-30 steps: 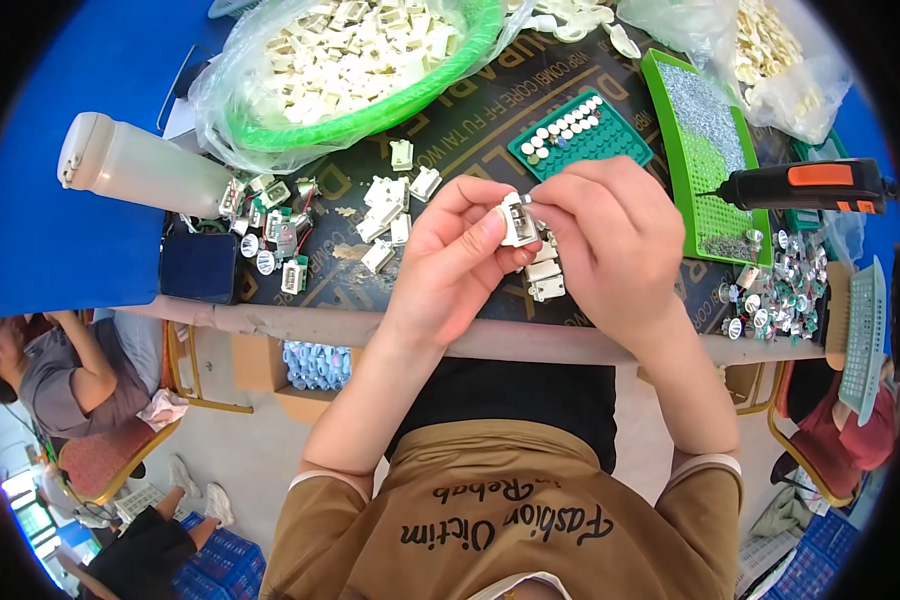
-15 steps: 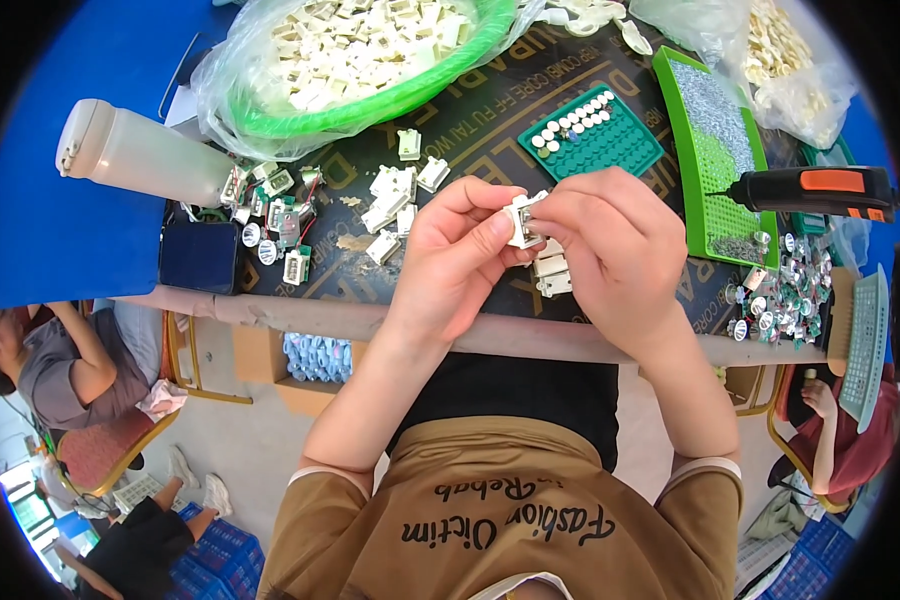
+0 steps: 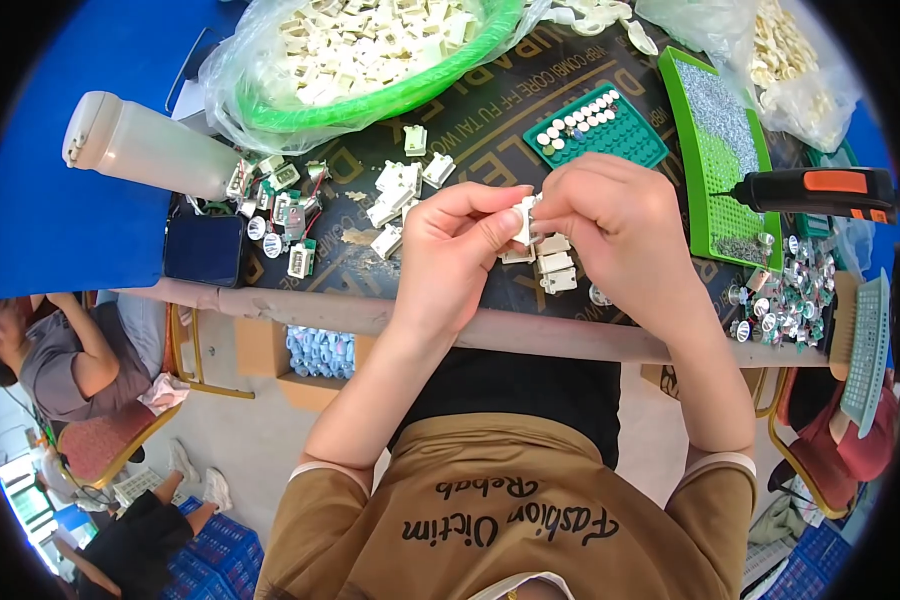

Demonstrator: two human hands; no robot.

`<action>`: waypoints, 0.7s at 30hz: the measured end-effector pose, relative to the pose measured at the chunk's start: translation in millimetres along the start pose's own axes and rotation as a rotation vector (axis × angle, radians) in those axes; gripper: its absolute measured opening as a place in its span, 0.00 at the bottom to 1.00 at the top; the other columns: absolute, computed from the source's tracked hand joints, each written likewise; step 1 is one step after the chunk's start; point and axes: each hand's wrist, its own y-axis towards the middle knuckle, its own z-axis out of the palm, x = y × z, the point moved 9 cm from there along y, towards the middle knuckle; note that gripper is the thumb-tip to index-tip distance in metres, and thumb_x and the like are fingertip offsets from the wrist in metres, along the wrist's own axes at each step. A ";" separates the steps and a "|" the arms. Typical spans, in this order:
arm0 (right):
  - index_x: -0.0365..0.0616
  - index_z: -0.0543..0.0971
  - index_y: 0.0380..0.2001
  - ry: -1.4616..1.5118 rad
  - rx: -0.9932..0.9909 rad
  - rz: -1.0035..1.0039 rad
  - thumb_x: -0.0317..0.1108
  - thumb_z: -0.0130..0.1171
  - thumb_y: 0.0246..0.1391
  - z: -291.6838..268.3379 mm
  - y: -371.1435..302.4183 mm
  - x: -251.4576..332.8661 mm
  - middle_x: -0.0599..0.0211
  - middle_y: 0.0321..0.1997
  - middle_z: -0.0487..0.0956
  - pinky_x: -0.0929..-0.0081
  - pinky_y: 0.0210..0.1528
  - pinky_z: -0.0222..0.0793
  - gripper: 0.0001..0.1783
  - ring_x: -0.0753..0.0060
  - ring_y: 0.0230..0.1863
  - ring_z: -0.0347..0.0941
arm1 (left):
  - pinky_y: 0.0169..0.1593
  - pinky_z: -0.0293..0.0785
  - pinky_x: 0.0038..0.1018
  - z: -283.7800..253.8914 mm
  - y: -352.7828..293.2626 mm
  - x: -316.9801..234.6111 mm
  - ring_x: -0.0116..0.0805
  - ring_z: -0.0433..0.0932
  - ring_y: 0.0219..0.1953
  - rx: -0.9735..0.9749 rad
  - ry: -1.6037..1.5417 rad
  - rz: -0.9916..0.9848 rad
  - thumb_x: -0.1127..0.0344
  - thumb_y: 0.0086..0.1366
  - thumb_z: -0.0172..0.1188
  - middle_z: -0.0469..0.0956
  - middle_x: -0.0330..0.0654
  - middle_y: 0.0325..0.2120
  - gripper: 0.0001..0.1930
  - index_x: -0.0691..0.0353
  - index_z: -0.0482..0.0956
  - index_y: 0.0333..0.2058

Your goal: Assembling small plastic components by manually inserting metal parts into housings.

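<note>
My left hand [image 3: 460,250] pinches a small white plastic housing [image 3: 524,222] between thumb and forefinger over the near part of the table. My right hand [image 3: 615,225] is closed at the housing's right side, its fingertips bunched against it. Whether a small part sits in those fingertips is hidden. Just below the hands lie several white housings [image 3: 557,272] in a short row. A round reflector cup [image 3: 598,295] shows partly beside my right palm. More loose white housings [image 3: 395,190] lie left of my left hand.
A green-rimmed basin [image 3: 370,118] of white housings stands at the back. Right are a teal tray [image 3: 610,150] with round white pieces, a green tray of screws [image 3: 715,120], an electric screwdriver [image 3: 810,190] and assembled circuit parts [image 3: 785,295]. Left are a bottle [image 3: 155,150] and phone [image 3: 203,248].
The housing has turned a little in my fingers, and my right hand has shifted slightly up. The reflector cup by my right palm has come into sight. The whole view has moved slightly.
</note>
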 end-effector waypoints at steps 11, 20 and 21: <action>0.37 0.74 0.34 0.760 0.074 0.560 0.21 0.59 0.43 27.8 -17.8 -42.2 0.72 0.31 0.71 0.82 0.35 0.68 0.11 0.82 0.34 0.69 | 0.46 0.71 0.22 13.9 -4.4 -17.3 0.28 0.75 0.40 0.064 0.189 0.167 0.83 0.57 0.54 0.77 0.44 0.36 0.09 0.69 0.77 0.36; 0.39 0.74 0.38 0.541 -0.117 0.235 0.25 0.49 0.54 23.0 -21.8 -16.0 0.64 0.39 0.68 0.77 0.44 0.64 0.09 0.68 0.43 0.66 | 0.46 0.69 0.22 21.6 -10.3 -23.7 0.27 0.72 0.41 0.141 0.145 0.332 0.81 0.59 0.53 0.73 0.43 0.39 0.08 0.67 0.73 0.38; 0.39 0.74 0.38 0.501 -0.117 0.172 0.25 0.48 0.54 23.3 -19.8 -10.8 0.64 0.39 0.69 0.77 0.44 0.63 0.09 0.68 0.44 0.66 | 0.46 0.69 0.22 22.1 -11.9 -25.7 0.28 0.72 0.41 0.165 0.090 0.353 0.81 0.59 0.53 0.73 0.44 0.39 0.08 0.67 0.72 0.38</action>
